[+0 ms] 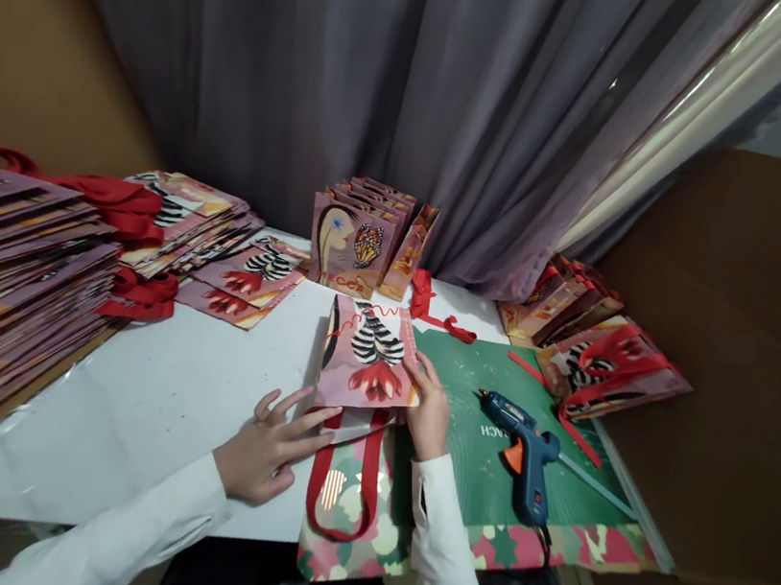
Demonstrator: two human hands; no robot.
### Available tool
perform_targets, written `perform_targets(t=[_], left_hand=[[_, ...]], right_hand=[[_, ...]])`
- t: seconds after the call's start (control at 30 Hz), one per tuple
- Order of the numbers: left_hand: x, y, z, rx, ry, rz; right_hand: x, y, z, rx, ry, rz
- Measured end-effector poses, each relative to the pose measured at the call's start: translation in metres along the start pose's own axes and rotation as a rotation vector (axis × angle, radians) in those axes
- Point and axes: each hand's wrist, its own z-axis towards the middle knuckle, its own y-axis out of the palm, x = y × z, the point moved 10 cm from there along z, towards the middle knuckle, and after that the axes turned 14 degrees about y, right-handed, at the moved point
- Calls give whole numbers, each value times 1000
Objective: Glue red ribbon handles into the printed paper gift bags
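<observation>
Presently both my hands are on one pink paper bag [368,357] lying flat at the near middle of the white table [163,406], its far edge toward the curtain [390,89]. My left hand [266,454] lies flat, fingers spread apart, fingertips pressing the bag's near left corner; nothing gripped, just weight on paper. My right hand [428,414] rests along the bag's right edge, fingers curled against it; whether they pinch the edge or only push on it I cannot tell. Judging by that, the left pins while the right squares or presses a side.

The bag's red ribbon handle [341,489] loops toward me over a camouflage-print sheet [356,539] at the table's near edge, clear of the pressed area.

Glue gun [525,447], blue with an orange trigger, lies on its side on the green cutting mat [471,440], just right of my right hand, nozzle aimed away from the bag; likely kept there for reach, on a surface that takes drips.

Left side: tall stack of flat bags [7,277], more fanned out behind [247,277], well apart from the hands. Upright finished bags [358,240] stand against the curtain. More bags with red handles [599,361] heaped at the right. Loose red ribbon [432,308] between the upright bags and the mat.
</observation>
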Motion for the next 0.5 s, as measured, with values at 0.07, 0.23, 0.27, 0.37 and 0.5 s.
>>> perform_targets(t=[0.07,0.23,0.27,0.37,0.5], left_hand=[[1,0,5,-22,61,-13],[-4,3,10,-33,63,-37],[-5,3,10,-27,53,-40],[-7,6,8,-20,12,-45],[-9,8,10,-32,-45,-61]], right_hand=[[-1,2,2,-15,-19,-29],[-9,11,-7,-192,-213,-43],[-10,7,-14,-172,-230,-43],[-9,-21,-50,123,-119,38],[-41,7,-127,42,-170,79]])
